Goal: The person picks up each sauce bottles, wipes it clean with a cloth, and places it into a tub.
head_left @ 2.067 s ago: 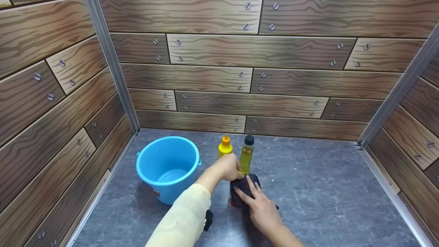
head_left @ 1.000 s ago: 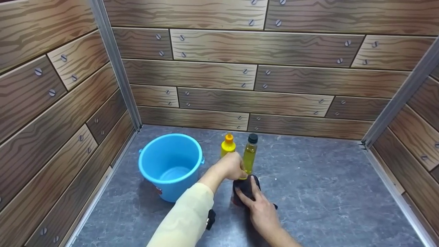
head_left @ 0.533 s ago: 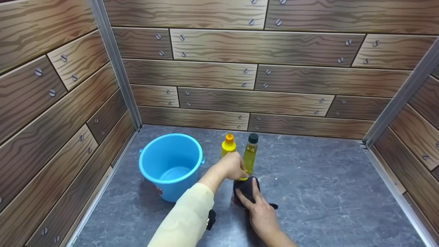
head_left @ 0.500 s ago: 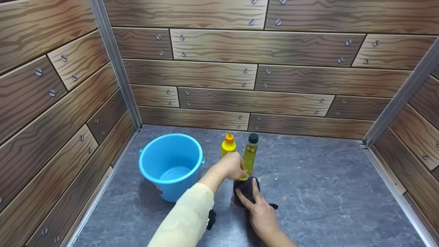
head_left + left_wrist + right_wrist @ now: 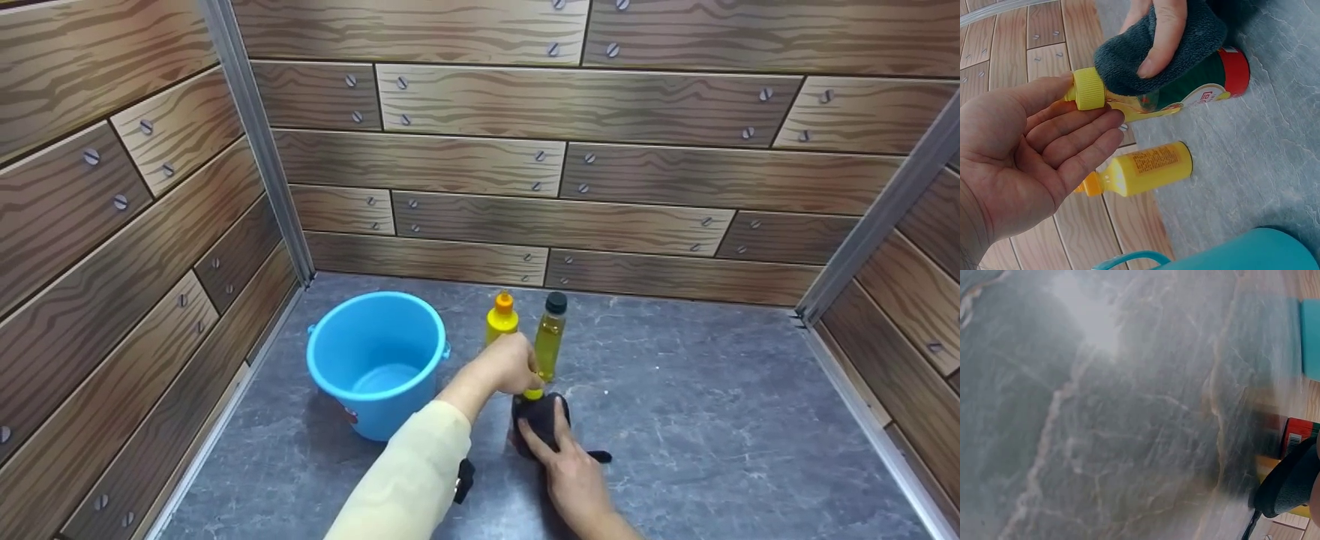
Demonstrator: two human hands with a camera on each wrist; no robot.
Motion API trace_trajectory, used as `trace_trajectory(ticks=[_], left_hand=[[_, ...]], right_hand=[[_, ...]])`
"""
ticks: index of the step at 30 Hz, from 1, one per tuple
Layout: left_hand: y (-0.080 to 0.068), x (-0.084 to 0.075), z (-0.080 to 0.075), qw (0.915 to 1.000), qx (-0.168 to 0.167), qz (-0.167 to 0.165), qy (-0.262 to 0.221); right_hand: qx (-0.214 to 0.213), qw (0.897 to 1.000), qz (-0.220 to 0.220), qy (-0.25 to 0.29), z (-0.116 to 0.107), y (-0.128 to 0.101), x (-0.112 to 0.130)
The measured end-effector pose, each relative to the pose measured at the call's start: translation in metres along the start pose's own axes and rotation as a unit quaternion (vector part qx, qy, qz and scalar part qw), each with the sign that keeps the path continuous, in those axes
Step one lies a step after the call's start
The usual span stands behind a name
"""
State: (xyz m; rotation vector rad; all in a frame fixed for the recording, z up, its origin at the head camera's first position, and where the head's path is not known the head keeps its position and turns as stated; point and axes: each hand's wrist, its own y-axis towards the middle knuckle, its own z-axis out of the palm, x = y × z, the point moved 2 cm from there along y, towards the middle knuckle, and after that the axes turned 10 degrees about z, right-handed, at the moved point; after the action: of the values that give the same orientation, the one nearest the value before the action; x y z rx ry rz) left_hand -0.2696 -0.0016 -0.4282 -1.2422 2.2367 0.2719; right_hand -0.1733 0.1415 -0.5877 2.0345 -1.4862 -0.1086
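Observation:
My left hand [image 5: 510,364] pinches the yellow cap [image 5: 1089,89] of a bottle between thumb and fingers, seen palm-side in the left wrist view. Below the cap, the bottle [image 5: 1213,84] has a green label and a red base band, and stands upright on the grey marbled surface. My right hand [image 5: 577,472] holds a dark cloth [image 5: 538,418] around the bottle's side, two fingers stretched along it in the head view. A loose end of the cloth sticks out to the right. In the right wrist view only the cloth [image 5: 1286,486] and the bottle's red base show at the edge.
A blue bucket [image 5: 401,412] stands to the left. Just behind my left hand are a yellow bottle with an orange cap [image 5: 501,324] and a slim oil-coloured bottle with a black cap [image 5: 549,349]. Wood-patterned walls [image 5: 480,169] enclose the back and sides.
The cloth and my right hand have slid slightly down the bottle, so more of the yellow cap shows. My left hand keeps its hold on the cap. The head view has shifted slightly.

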Motion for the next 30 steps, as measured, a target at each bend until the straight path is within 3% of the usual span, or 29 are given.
trace_trajectory(ticks=[12, 21, 30], left_hand=[[0.000, 0.001, -0.001, 1.0000, -0.003, -0.001, 0.001], [0.002, 0.000, 0.001, 0.9999, 0.005, -0.007, 0.007], [0.000, 0.000, 0.000, 0.9999, 0.003, -0.013, -0.004]], right_hand=[[0.006, 1.000, -0.006, -0.004, 0.004, -0.003, -0.002], [0.092, 0.995, 0.016, -0.027, 0.009, -0.011, -0.007], [0.109, 0.993, 0.015, -0.039, 0.008, -0.011, -0.006]])
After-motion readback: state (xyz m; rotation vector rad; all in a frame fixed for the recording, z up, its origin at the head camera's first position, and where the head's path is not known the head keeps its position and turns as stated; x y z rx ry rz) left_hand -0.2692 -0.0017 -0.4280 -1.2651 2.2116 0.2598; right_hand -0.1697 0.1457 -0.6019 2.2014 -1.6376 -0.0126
